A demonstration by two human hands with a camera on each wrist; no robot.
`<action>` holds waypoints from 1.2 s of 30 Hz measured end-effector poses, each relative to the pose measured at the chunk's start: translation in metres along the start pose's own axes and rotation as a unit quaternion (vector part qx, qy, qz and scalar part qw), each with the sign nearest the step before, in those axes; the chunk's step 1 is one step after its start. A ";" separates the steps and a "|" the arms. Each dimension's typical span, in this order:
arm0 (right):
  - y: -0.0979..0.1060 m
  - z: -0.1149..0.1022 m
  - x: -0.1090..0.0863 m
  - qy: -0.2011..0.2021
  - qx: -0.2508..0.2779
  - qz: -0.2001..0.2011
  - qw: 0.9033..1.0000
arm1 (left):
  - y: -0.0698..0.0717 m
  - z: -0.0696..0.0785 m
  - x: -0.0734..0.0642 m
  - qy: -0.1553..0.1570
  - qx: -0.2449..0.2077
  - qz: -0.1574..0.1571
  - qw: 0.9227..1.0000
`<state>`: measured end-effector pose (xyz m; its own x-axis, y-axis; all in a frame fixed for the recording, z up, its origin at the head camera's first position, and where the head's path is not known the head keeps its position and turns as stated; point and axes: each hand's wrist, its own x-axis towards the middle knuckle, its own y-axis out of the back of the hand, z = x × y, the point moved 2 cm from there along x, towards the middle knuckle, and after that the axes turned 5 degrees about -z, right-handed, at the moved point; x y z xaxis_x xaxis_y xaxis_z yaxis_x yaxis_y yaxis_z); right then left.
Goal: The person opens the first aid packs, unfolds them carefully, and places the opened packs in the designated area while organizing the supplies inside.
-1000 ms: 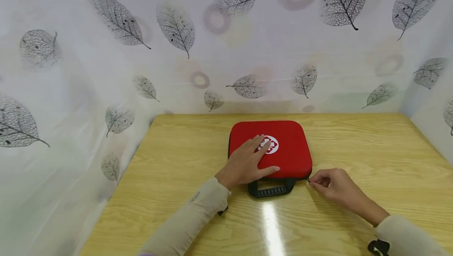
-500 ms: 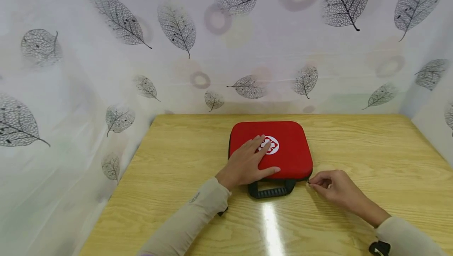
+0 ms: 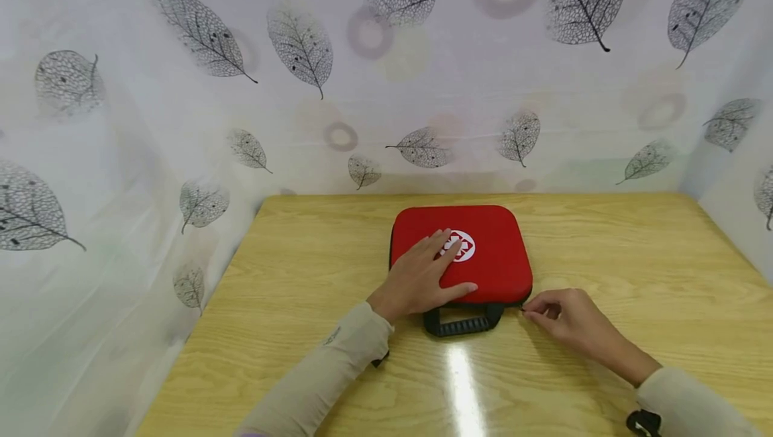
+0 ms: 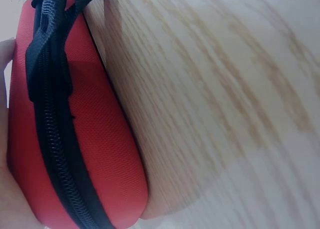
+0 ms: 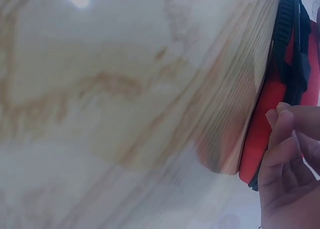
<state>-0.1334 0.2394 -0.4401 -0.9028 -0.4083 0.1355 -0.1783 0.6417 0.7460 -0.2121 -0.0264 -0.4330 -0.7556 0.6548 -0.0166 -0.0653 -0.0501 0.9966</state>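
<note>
A red zippered case (image 3: 495,256) with a white round emblem lies flat on the wooden table (image 3: 302,356). Its black handle (image 3: 461,327) faces me. My left hand (image 3: 413,279) rests on the lid with its fingers spread, partly covering the emblem. At the front right corner, my right hand (image 3: 570,319) pinches a small dark zipper pull (image 3: 523,308) between thumb and index finger. The left wrist view shows the black zipper (image 4: 55,144) with its teeth meshed along that side. In the right wrist view the fingertips (image 5: 283,109) hide most of the pull.
A pale curtain (image 3: 338,74) printed with leaves hangs behind the table and along both sides. Light reflects in a bright strip (image 3: 464,390) on the tabletop in front of the handle.
My right hand has shifted slightly left along the case's front edge with the zipper pull. The left hand stays in place on the lid.
</note>
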 end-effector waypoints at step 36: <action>0.026 0.017 0.063 -0.022 -0.140 0.025 0.990 | 0.018 -0.020 -0.029 0.011 -0.055 -0.008 0.998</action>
<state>-0.2017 0.2417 -0.4233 -0.9251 -0.3475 0.1529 -0.0231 0.4535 0.8910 -0.2046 -0.0614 -0.4164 -0.7678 0.6397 -0.0357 -0.1478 -0.1226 0.9814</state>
